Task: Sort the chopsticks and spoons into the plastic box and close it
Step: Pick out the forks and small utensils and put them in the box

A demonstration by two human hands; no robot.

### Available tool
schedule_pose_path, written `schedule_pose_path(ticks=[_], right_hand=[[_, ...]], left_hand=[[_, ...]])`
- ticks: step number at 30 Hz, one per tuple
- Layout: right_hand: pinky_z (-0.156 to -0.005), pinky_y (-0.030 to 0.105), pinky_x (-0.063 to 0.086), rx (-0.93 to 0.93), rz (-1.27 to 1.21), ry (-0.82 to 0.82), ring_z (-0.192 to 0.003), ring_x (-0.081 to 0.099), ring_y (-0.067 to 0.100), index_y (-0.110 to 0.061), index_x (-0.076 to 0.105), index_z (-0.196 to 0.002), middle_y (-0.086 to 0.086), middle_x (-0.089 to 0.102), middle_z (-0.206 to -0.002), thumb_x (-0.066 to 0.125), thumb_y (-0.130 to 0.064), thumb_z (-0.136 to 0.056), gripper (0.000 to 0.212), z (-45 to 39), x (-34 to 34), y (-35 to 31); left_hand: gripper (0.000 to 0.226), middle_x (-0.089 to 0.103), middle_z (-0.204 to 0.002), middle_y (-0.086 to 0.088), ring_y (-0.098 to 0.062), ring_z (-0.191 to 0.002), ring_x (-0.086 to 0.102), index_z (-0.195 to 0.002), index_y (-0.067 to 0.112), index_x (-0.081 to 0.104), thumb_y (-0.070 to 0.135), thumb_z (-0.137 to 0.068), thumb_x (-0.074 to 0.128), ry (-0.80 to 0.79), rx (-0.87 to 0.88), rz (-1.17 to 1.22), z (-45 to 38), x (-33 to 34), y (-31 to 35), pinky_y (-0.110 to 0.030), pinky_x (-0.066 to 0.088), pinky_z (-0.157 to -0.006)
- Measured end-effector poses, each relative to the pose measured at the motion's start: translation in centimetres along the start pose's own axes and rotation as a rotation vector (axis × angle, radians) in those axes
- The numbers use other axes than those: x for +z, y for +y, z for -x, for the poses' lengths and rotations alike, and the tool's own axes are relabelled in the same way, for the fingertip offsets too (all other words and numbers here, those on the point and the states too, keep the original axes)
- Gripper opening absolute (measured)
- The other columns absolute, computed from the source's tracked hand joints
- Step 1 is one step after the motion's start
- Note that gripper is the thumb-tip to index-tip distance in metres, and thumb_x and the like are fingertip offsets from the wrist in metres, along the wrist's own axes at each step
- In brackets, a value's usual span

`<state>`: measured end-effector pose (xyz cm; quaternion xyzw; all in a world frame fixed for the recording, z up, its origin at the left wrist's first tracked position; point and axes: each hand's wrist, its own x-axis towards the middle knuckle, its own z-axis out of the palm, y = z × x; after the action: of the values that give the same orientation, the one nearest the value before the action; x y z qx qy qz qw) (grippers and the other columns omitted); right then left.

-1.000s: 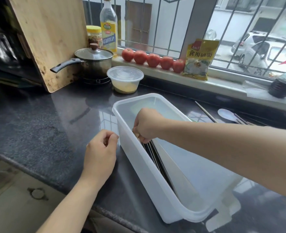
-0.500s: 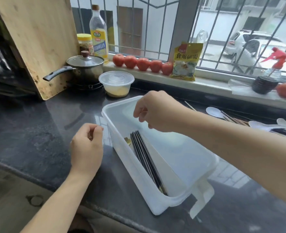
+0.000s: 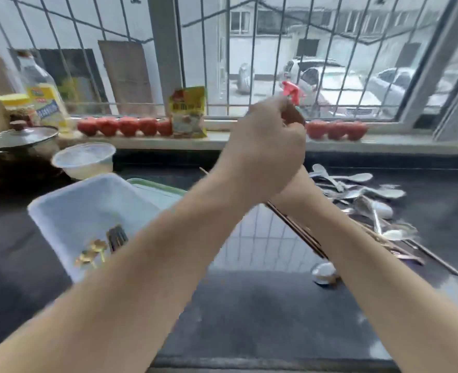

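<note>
The white plastic box [image 3: 61, 200] stands open at the left on the dark counter, with dark chopsticks [image 3: 116, 238] and small gold spoons [image 3: 92, 253] inside. Its green-rimmed lid [image 3: 155, 184] lies just behind it. My forearms cross mid-frame. My left hand [image 3: 265, 152] is raised with curled fingers, and brown chopsticks [image 3: 295, 230] stick out below it. My right hand [image 3: 300, 181] is almost wholly hidden behind the left one. A pile of white and metal spoons [image 3: 357, 195] and more chopsticks [image 3: 432, 258] lies at the right. The view is motion-blurred.
A lidded round tub [image 3: 84, 160] and a pot [image 3: 20, 137] stand behind the box. Tomatoes [image 3: 125, 126], a yellow packet [image 3: 187, 114], an oil bottle [image 3: 45, 100] and a red spray bottle [image 3: 291, 90] line the windowsill. A small metal piece [image 3: 323, 273] lies near the counter's front.
My right hand left the box and swung right toward the cutlery pile. My left hand rose from beside the box and crossed over it. The view turned right.
</note>
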<state>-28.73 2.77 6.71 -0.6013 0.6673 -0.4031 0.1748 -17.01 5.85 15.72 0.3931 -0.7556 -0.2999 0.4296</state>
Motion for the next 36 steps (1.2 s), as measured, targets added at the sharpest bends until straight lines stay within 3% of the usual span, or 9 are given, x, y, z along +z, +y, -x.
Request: schedule_pose_path(ticks=[2,4,9,12,17,20,25,30,36], right_hand=[[-0.071,0.027,0.057,0.077,0.084,0.042,-0.083,0.069,0.019,-0.014,0.072,-0.094,0.005,0.074,-0.09,0.064,-0.004,-0.086,0.015,2.1,-3.0,4.7],[-0.051,0.011,0.044,0.172,0.12,0.122,-0.061,0.062,0.005,-0.02,0.073,-0.086,-0.004,0.07,-0.073,0.064,-0.005,-0.087,0.017,4.4,-5.8,8.9],[-0.056,0.018,0.053,0.428,0.05,0.367,-0.052,0.063,0.014,-0.023,0.074,-0.079,-0.005,0.071,-0.067,0.063,-0.003,-0.089,0.025,8.4,-11.4,16.5],[-0.048,0.009,0.044,0.42,0.065,0.42,-0.055,0.063,0.013,-0.021,0.075,-0.085,-0.003,0.073,-0.071,0.062,-0.005,-0.09,0.022,7.7,-11.9,18.0],[-0.068,0.026,0.052,0.364,0.13,0.368,-0.074,0.068,0.01,-0.028,0.074,-0.088,-0.011,0.074,-0.078,0.062,-0.017,-0.094,0.018,3.7,-9.7,17.9],[-0.08,0.026,0.042,0.335,0.259,0.272,-0.09,0.064,0.009,-0.031,0.075,-0.096,-0.012,0.072,-0.09,0.064,-0.019,-0.095,0.016,1.7,-8.7,17.8],[-0.089,0.035,0.052,0.272,0.432,0.15,-0.099,0.064,0.02,-0.023,0.076,-0.104,-0.002,0.072,-0.103,0.061,-0.016,-0.096,0.018,-3.4,-7.8,19.5],[-0.073,0.036,0.042,0.177,0.921,0.078,-0.098,0.05,0.028,-0.016,0.074,-0.1,0.008,0.064,-0.1,0.056,-0.015,-0.097,0.019,-10.0,-6.5,21.6],[-0.067,0.036,0.04,0.188,1.121,-0.029,-0.084,0.044,0.025,-0.01,0.066,-0.102,0.006,0.05,-0.081,0.059,-0.004,-0.09,0.016,-11.4,-5.8,21.8]], left_hand=[[0.021,0.068,-0.083,0.002,-0.022,-0.087,0.068,-0.097,0.019,0.067,0.004,-0.09,0.054,-0.022,-0.106,0.223,2.0,6.0,-0.3,-0.035,0.056,-0.078],[0.024,0.068,-0.086,0.006,-0.016,-0.087,0.065,-0.095,0.022,0.065,0.005,-0.085,0.052,-0.069,-0.131,0.228,3.6,10.3,-3.4,-0.035,0.054,-0.08],[0.028,0.069,-0.088,-0.004,-0.025,-0.082,0.068,-0.09,0.022,0.065,0.001,-0.09,0.047,-0.035,-0.458,0.213,3.4,14.2,-12.4,-0.049,0.06,-0.08],[0.025,0.067,-0.092,-0.008,-0.02,-0.077,0.065,-0.095,0.019,0.063,0.002,-0.1,0.045,0.035,-0.497,0.275,1.8,14.9,-13.7,-0.039,0.061,-0.075],[0.021,0.067,-0.083,-0.006,-0.02,-0.075,0.067,-0.097,0.018,0.063,0.007,-0.101,0.046,0.09,-0.495,0.356,-0.5,16.7,-15.6,-0.041,0.063,-0.064],[0.022,0.065,-0.075,-0.008,-0.021,-0.067,0.064,-0.093,0.015,0.065,0.003,-0.098,0.047,0.103,-0.472,0.375,-0.2,17.7,-16.9,-0.052,0.06,-0.055],[0.023,0.063,-0.069,-0.012,-0.021,-0.058,0.059,-0.09,0.012,0.064,0.002,-0.097,0.045,0.106,-0.498,0.427,-1.1,18.3,-17.9,-0.045,0.054,-0.049],[0.022,0.063,-0.067,-0.011,-0.021,-0.054,0.06,-0.09,0.012,0.064,0.004,-0.097,0.045,0.107,-0.512,0.455,-1.3,18.4,-18.3,-0.045,0.054,-0.049],[0.023,0.063,-0.063,-0.005,-0.015,-0.053,0.061,-0.089,0.014,0.065,0.003,-0.095,0.046,0.115,-0.509,0.451,-1.4,18.4,-18.5,-0.035,0.053,-0.05]])
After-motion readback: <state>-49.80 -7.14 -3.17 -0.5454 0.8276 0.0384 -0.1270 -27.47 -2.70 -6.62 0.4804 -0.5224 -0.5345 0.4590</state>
